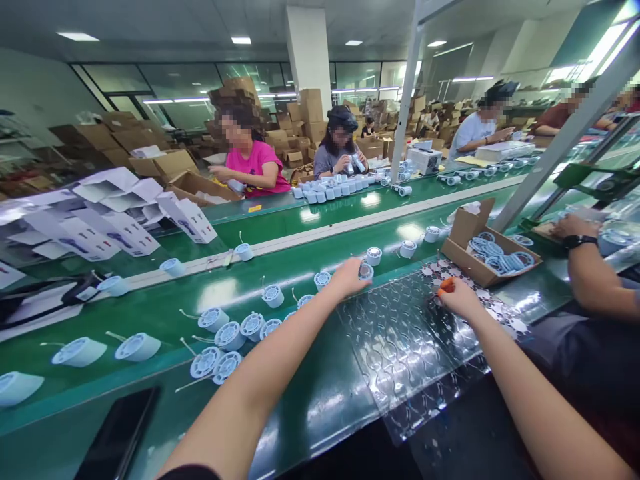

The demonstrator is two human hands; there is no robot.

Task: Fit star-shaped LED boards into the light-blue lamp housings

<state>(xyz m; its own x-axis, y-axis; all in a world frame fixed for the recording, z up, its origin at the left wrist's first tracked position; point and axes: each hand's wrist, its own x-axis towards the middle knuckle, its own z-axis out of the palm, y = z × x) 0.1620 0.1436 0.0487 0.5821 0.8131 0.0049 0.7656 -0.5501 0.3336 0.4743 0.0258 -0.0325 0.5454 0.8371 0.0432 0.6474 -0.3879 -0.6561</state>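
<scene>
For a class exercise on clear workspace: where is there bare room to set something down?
Free: green tabletop between left forearm and clear plastic tray; green belt between white rail and left hand. Crowded: light-blue housings beside that forearm; silvery pieces around the right hand.

Pale-blue round housings [205,361], several trailing wires, crowd a glossy green tabletop [310,393], shared here with a black phone [120,433], a clear embossed plastic sheet [380,340], scattered silvery pieces [500,310] and an open cardboard box [465,265].
</scene>
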